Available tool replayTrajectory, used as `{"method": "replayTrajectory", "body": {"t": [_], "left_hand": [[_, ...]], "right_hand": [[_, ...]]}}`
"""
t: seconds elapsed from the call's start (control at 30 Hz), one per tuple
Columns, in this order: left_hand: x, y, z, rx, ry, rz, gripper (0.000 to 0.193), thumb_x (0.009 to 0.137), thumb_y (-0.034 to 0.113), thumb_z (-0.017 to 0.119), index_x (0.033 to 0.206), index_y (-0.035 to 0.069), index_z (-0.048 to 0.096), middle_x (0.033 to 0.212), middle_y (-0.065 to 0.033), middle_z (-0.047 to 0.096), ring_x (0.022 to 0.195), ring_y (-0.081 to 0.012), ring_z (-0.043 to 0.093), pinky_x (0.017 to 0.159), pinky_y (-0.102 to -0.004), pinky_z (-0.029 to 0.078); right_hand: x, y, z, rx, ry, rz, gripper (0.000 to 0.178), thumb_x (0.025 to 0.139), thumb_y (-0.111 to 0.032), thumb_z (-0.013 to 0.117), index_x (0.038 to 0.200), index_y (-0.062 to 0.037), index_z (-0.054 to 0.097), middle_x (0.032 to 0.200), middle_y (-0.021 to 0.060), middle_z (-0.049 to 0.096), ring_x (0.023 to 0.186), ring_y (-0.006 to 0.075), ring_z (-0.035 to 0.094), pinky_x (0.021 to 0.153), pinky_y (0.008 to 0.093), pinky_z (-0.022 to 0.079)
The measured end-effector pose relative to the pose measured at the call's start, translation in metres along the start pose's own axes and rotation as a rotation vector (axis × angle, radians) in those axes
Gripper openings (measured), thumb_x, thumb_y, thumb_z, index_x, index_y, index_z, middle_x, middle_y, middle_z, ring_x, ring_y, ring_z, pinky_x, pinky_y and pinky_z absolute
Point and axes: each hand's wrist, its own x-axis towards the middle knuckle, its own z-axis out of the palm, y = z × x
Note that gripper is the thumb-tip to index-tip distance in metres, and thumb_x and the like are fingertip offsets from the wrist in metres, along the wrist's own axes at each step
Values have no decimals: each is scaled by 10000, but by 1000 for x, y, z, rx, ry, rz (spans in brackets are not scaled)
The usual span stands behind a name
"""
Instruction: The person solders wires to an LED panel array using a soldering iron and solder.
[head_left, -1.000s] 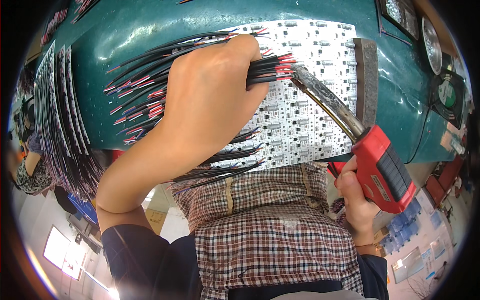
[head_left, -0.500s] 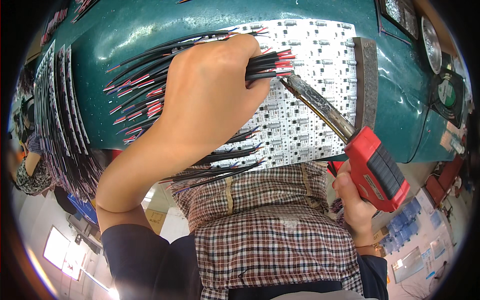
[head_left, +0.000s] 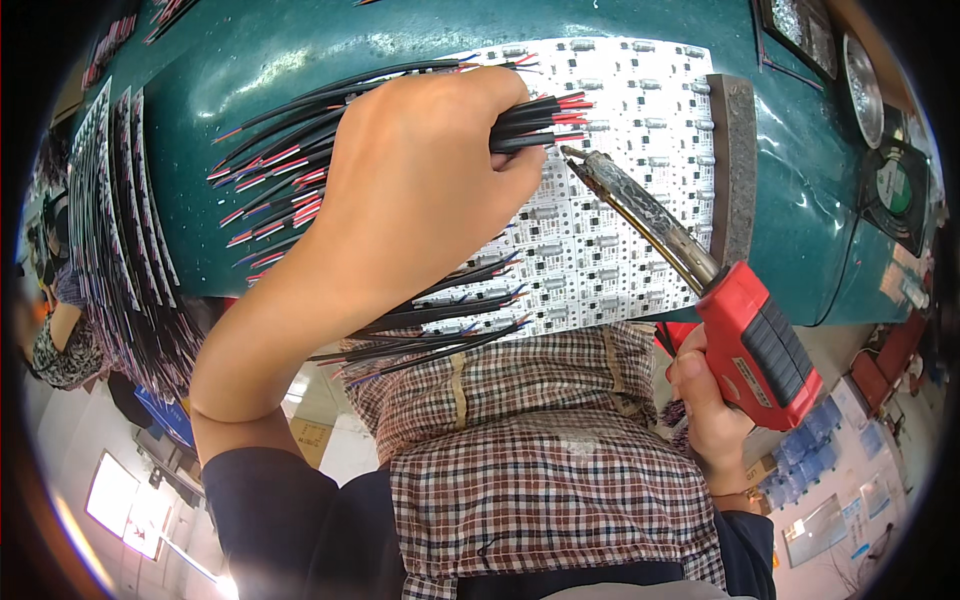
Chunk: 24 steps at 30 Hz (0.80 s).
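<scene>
Inspecting the worktable (head_left: 800,215), the viewer found that position turned on one relation: the tip (head_left: 574,152) of the soldering gun (head_left: 712,278) stood just below the exposed ends of the bunched cables (head_left: 525,126). Contact between tip and wire could not be confirmed.

The bunch projected from the left hand (head_left: 415,175) toward the right, its long axis running nearly left to right with a slight rise at the free ends. The gun lay across that line on a slant, handle low at right, tip high at left. The left hand was the nearer to the cable ends; the right hand (head_left: 712,415) sat well apart, below and to the right.

The left hand was closed in a fist round the bunch. The right hand gripped the gun's handle, fingers partly hidden behind it.

The bunched cables were above the white sheet of circuit boards (head_left: 620,270), near its upper middle. They had black jackets and thin red cores showing at the ends, which were slightly uneven in reach. The gun had a red body with a dark ribbed panel, a scuffed grey barrel and a thin brass-coloured tube along its underside. A dark bar (head_left: 734,165) bordered the sheet's right edge
</scene>
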Motion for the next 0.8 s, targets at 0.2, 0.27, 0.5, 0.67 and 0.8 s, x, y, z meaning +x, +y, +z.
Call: {"method": "replayTrajectory", "body": {"t": [0.2, 0.27, 0.5, 0.67, 0.8], "left_hand": [[2, 1, 0, -1, -51, -27, 231, 786, 141, 788, 925, -10, 682, 673, -93, 633, 563, -179, 601, 575, -301, 478], [1, 1, 0, 0, -37, -20, 233, 785, 141, 789, 925, -12, 682, 668, -94, 631, 563, -178, 602, 577, -303, 480], [2, 1, -1, 26, -46, -7, 223, 784, 142, 789, 903, -11, 679, 669, -98, 630, 566, -191, 607, 582, -303, 478], [3, 7, -6, -51, -99, -66, 215, 829, 136, 764, 943, -6, 650, 692, -107, 630, 603, -185, 633, 590, -308, 480], [1, -4, -6, -115, -80, -64, 192, 886, 128, 725, 990, -11, 642, 719, -107, 637, 626, -173, 635, 598, -306, 481]], "right_hand": [[0, 1, 1, -50, 1, -16, 113, 901, -68, 683, 952, 2, 609, 744, 38, 578, 587, 96, 521, 526, 249, 433], [0, 2, 1, -41, 0, -23, 117, 901, -75, 682, 950, 2, 608, 745, 41, 581, 588, 97, 523, 524, 248, 429], [5, -8, -1, 53, 17, -30, 130, 899, -83, 649, 947, 21, 587, 712, 49, 551, 538, 95, 485, 492, 251, 405], [4, -7, 4, 100, 79, -11, 146, 904, -86, 639, 957, 19, 553, 691, 50, 526, 517, 93, 457, 478, 255, 391], [3, -2, 5, 145, 57, -29, 142, 914, -98, 630, 942, 9, 540, 688, 51, 520, 501, 91, 428, 469, 254, 375]]}}
